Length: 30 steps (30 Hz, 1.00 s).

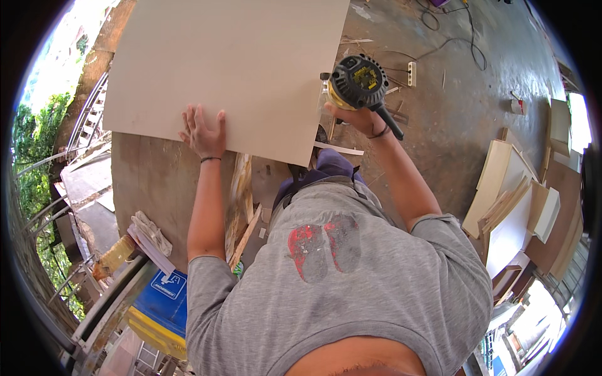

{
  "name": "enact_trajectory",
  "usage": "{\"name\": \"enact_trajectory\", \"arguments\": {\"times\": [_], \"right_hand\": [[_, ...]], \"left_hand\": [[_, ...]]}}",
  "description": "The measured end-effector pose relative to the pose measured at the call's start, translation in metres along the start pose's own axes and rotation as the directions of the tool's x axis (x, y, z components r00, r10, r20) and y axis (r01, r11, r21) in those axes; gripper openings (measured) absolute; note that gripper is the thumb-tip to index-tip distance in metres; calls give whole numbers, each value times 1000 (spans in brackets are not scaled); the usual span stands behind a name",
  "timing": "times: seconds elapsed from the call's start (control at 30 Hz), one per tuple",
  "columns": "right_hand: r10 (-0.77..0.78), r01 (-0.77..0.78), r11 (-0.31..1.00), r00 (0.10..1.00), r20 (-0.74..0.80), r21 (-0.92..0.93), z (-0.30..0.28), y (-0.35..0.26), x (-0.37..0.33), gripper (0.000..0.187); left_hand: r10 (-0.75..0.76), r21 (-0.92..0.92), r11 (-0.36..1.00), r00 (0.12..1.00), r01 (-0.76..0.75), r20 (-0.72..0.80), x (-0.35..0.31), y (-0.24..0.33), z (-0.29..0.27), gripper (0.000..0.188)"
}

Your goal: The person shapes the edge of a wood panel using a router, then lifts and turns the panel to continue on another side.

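Note:
A large pale flat board [219, 69] lies on a brown worktable in front of me. My left hand [204, 133] rests on its near edge, palm down with the fingers spread. My right hand [357, 120] is wrapped round the lower body of a black and yellow trim router [360, 83], held upright at the board's right edge. The router's bit is hidden, and I cannot tell whether its base touches the board.
The brown worktable [147, 178] shows under the board's near edge. A white power strip [412, 74] and loose cables lie on the floor to the right. Cut panels [509, 216] stand stacked at the right. A blue and yellow container [164, 297] sits at the lower left.

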State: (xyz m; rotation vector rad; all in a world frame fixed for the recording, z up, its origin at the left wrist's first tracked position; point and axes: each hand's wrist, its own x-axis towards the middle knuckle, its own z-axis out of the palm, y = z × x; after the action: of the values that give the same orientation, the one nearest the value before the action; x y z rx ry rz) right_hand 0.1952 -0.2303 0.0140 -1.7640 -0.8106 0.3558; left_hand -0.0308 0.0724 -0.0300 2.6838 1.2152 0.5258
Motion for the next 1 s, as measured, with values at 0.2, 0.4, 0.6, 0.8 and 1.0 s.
{"name": "enact_trajectory", "arguments": {"times": [0.2,0.4,0.6,0.8,1.0], "right_hand": [[18,-18,991,1000,-2,-131,7,-24,9,36],[-66,61,972,998,-16,-226,13,-21,14,41],[-36,25,986,997,-62,-167,18,-35,13,45],[-65,49,973,996,-65,-227,24,-36,15,45],[-72,52,975,993,-90,-214,29,-39,10,45]], "left_hand": [[-4,71,997,998,-1,61,3,8,-2,72],[-16,107,994,996,6,87,4,6,1,77],[-37,120,992,995,26,94,4,10,-1,76],[-42,108,994,996,33,81,6,12,1,78],[-61,79,995,995,55,74,7,11,5,80]]}}
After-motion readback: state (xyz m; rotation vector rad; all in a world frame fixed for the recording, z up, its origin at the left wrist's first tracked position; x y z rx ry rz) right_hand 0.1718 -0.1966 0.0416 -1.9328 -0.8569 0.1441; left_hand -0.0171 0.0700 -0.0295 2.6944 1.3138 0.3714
